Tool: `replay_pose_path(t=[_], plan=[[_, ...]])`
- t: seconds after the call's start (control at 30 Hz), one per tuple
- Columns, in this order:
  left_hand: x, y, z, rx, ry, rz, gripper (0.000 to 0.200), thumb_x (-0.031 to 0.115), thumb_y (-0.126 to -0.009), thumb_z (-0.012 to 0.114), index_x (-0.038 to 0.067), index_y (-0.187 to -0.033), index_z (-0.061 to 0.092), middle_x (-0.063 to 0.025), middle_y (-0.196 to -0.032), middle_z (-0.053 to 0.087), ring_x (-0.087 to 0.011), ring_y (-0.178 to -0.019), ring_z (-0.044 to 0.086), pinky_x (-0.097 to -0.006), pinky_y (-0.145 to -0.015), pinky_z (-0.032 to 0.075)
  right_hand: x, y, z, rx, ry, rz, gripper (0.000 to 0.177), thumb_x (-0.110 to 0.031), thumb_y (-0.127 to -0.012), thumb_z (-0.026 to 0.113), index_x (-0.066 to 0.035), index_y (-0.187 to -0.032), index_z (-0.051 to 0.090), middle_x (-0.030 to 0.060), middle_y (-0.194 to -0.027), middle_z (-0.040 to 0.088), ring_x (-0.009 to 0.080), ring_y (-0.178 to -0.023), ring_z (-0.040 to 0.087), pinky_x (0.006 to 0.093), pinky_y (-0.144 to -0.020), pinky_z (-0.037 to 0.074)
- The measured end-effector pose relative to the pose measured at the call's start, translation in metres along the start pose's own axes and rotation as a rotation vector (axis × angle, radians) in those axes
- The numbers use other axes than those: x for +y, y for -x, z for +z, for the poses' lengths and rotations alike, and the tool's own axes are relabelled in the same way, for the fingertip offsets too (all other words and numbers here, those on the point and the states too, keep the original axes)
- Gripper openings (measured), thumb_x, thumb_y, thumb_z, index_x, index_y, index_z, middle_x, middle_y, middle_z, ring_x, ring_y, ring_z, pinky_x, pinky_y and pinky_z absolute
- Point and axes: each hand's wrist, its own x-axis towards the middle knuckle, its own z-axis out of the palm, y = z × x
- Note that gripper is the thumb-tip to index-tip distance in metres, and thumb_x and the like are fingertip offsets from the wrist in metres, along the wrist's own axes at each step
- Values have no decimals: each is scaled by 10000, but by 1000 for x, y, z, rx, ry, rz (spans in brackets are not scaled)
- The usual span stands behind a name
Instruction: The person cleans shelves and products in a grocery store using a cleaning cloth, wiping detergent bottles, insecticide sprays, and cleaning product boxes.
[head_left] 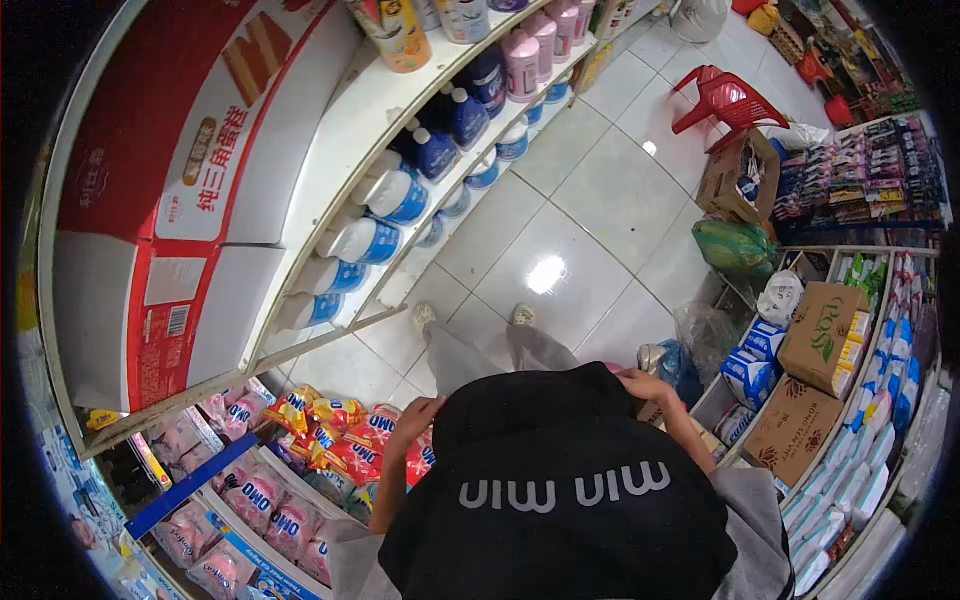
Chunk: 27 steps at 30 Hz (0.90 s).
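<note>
A black cloth [590,535] with pale lettering spreads across the lower middle, in front of my body. My left hand [418,414] is closed at its upper left edge, with the fingertips partly hidden by the fabric. At the upper right edge, my right hand [645,386] holds the cloth between bent fingers. Grey sleeves and trousers show around it, and two light shoes stand on the floor tiles [575,222].
Red and pink detergent packs [365,452] lie at lower left. A white shelf [335,150] with bottles curves along the left. Cardboard boxes [795,430] and packets line the right side. A red plastic chair [728,98] stands farther off.
</note>
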Motion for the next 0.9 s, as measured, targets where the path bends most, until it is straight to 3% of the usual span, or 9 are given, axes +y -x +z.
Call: replay_pose_path(t=[0.1, 0.2, 0.3, 0.33, 0.4, 0.5, 0.63, 0.73, 0.9], plan=[[-38, -2, -12, 2, 96, 203, 319, 280, -810, 524, -16, -699, 563, -23, -609, 489, -88, -593, 460, -231, -564, 365, -50, 5, 9, -12, 46, 118, 369, -293, -858, 408, 3, -1046, 522, 90, -1022, 549, 155, -962, 475, 267, -846, 357], [-42, 0, -33, -12, 170, 38, 252, 239, -796, 543, 3, -709, 561, 0, -579, 456, -81, -593, 440, -229, -553, 352, -65, -11, 25, -47, -264, 76, 527, -491, -819, 405, -8, -974, 548, 80, -932, 557, 151, -861, 504, 278, -754, 409], [-60, -12, -60, -55, 211, 55, 229, 231, -785, 544, 10, -738, 578, -13, -644, 538, -97, -626, 495, -230, -584, 392, -86, -37, 43, -320, 144, -46, 391, -367, -812, 508, 0, -933, 570, 38, -796, 579, 116, -765, 517, 248, -729, 412], [-75, -24, -69, -62, 181, 91, 226, 230, -781, 545, 10, -743, 582, -22, -664, 556, -101, -642, 509, -233, -594, 404, -106, -38, 57, -234, 65, 129, 309, -318, -761, 585, -19, -841, 593, 11, -651, 557, 93, -624, 490, 236, -620, 416], [-97, -51, -87, -23, 122, 120, 212, 222, -760, 554, 14, -757, 591, -65, -718, 595, -121, -699, 548, -251, -628, 435, -85, -71, 75, -199, -6, -86, 257, -280, -738, 602, -27, -784, 598, 3, -616, 543, 99, -591, 489, 244, -582, 410], [-65, -63, -115, 428, -263, 442, 218, 215, -720, 578, 22, -822, 577, -124, -802, 585, -235, -756, 563, -322, -665, 441, -63, -112, 93, 63, 81, -101, 264, -273, -713, 594, -9, -709, 602, 51, -594, 564, 162, -563, 535, 288, -558, 420], [23, -51, -149, 847, -698, 788, 575, 191, -659, 619, 65, -1173, 392, -153, -1270, 291, -336, -1128, 325, -401, -910, 316, -29, -147, 111, 488, 221, -71, 345, -330, -719, 573, 14, -714, 600, 139, -626, 582, 213, -592, 556, 314, -594, 428], [71, -51, -163, 865, -816, 838, 709, 202, -649, 634, 73, -1254, 288, -135, -1330, 176, -359, -1179, 235, -429, -945, 273, 21, -172, 126, 510, 23, -143, 343, -332, -726, 568, 10, -731, 597, 138, -666, 594, 217, -619, 563, 323, -611, 430], [94, -112, -190, 767, -688, 552, 572, 269, -752, 522, 2, -1213, 315, -252, -1131, 429, -399, -1047, 410, -441, -913, 302, 37, -165, 145, 537, 35, -118, 373, -338, -734, 527, 14, -832, 599, 167, -771, 609, 270, -758, 585, 344, -688, 435]])
